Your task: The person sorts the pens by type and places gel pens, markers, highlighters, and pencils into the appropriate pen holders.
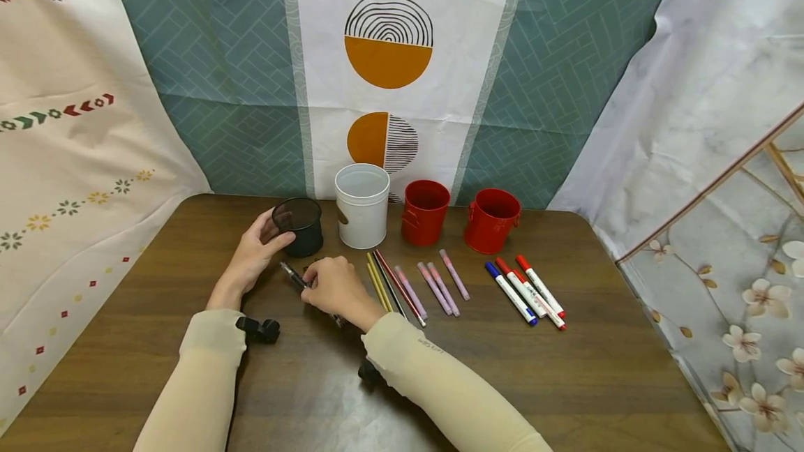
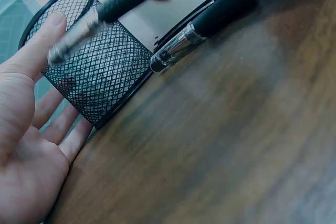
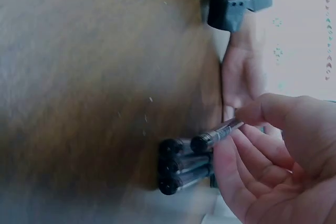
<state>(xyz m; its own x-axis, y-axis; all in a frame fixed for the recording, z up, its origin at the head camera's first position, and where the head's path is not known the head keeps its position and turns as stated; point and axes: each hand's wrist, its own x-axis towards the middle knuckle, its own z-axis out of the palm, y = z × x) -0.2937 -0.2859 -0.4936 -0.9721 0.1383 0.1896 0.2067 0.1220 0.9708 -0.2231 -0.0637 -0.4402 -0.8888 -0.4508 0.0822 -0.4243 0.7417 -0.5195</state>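
- A black mesh pen cup [image 1: 306, 237] is held at the table's left by the left hand [image 1: 252, 251], its thumb laid against the near side and its fingers wrapped behind; the cup is stood on the wooden tabletop [image 1: 301, 403].
- A black gel pen [image 1: 294, 275] is pinched between the thumb and fingers of the right hand [image 1: 336, 288], just in front of the cup and outside it; whether the two are touching cannot be told.
- Three more gel pens [image 3: 184, 164] are seen lying side by side on the table beneath the pinched one; these are not gripped.
- The work is judged to be at an early stage: one pen is taken up, but it is not yet placed in anything, and no writing tool is seen sticking up from any container.
- Left lying, besides the three pens, are the gold, dark and red pencils [image 1: 400, 289], the four pink-purple pens [image 1: 411, 292] and the whiteboard markers [image 1: 510, 293], one blue-capped and three red-capped; all are untouched by either hand.
- To the right of the cup, a white metal bucket [image 1: 364, 218], a red bucket [image 1: 423, 222] and a second red bucket [image 1: 491, 230] are lined up along the back, all upright and untouched.
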